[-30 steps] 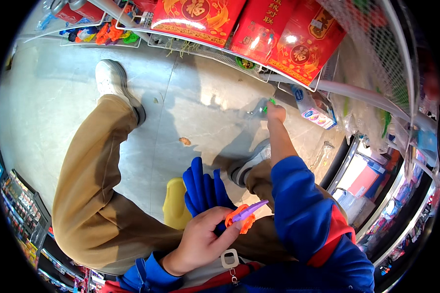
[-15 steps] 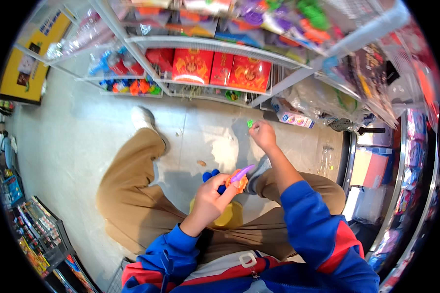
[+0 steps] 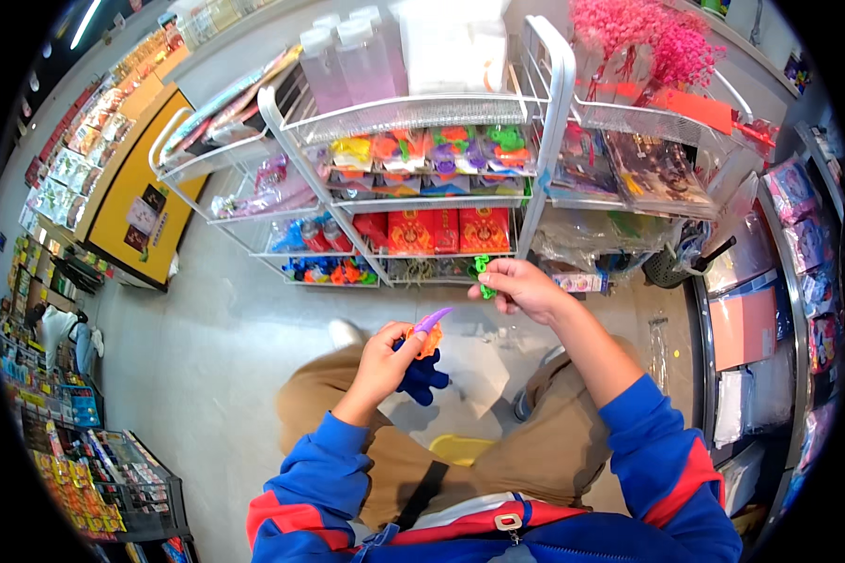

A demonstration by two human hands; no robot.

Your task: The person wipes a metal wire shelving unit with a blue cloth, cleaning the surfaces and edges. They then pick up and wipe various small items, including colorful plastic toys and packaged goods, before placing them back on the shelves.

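My left hand (image 3: pixel 380 364) is closed on an orange plastic toy piece (image 3: pixel 426 340) with a curved, pointed purple part (image 3: pixel 433 320) sticking up from it. Just under these fingers is a dark blue thing with rounded lobes (image 3: pixel 424 380); whether the hand also grips it I cannot tell. Farther forward and to the right, my right hand (image 3: pixel 524 289) pinches a small bright green plastic piece (image 3: pixel 484 277) between thumb and fingertips. The two hands are apart, both above the floor between my bent knees.
Ahead stands a white wire shelf rack (image 3: pixel 422 116) with red boxes (image 3: pixel 411 231) and colourful packaged toys. A yellow object (image 3: pixel 455 449) lies between my legs. Packaged goods line the dark shelving (image 3: pixel 781 319) on my right. A yellow counter (image 3: pixel 131 211) stands at the far left.
The view has tilted up, showing more of the rack. My right hand has lifted the green piece and turned it toward the left hand. My left hand still holds the orange and purple toy.
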